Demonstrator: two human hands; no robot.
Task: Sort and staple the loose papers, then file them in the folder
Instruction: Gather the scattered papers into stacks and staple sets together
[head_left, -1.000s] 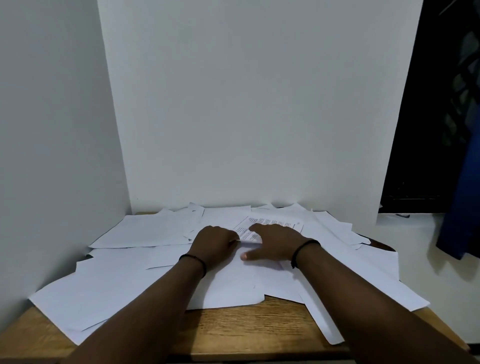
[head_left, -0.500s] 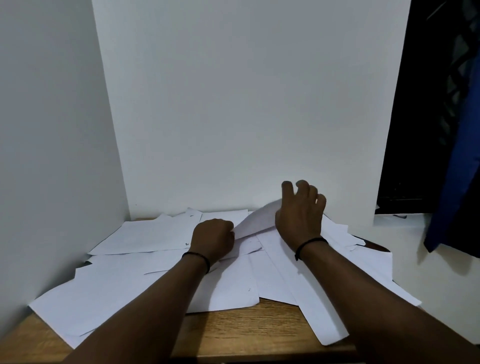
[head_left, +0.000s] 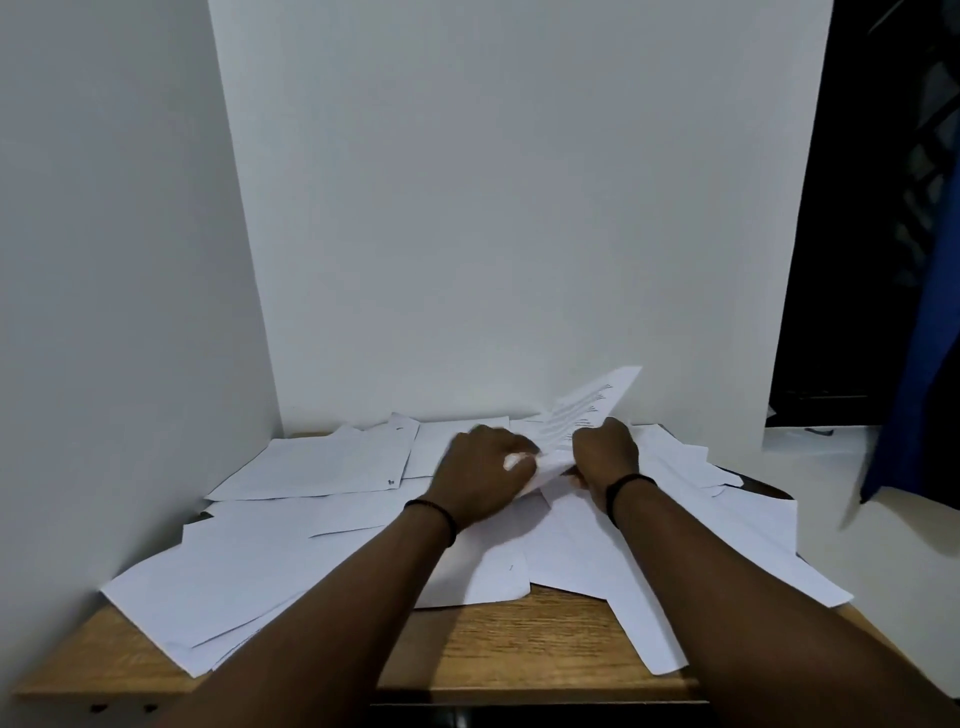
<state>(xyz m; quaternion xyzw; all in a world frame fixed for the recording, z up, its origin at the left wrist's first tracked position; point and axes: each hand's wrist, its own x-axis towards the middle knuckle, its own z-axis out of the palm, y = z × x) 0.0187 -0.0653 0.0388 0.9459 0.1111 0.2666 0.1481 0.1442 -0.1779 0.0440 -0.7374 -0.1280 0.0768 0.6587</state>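
Observation:
Several loose white papers (head_left: 311, 551) lie scattered over a wooden table (head_left: 519, 644). One printed sheet (head_left: 587, 408) is lifted off the pile, its far corner tilted up toward the back wall. My left hand (head_left: 483, 473) pinches its near edge at the centre of the table. My right hand (head_left: 605, 452) grips the same sheet just to the right, fingers curled round it. Both wrists wear a black band. No stapler or folder is in view.
White walls close in the table at the left and back. A stapled-looking sheet (head_left: 332, 457) lies at the back left. A dark doorway and a blue cloth (head_left: 914, 322) hang at the right, beyond the table's edge.
My right hand came down from its raised position and took hold of the printed sheet beside my left hand. The sheet now stands tilted up with its text showing.

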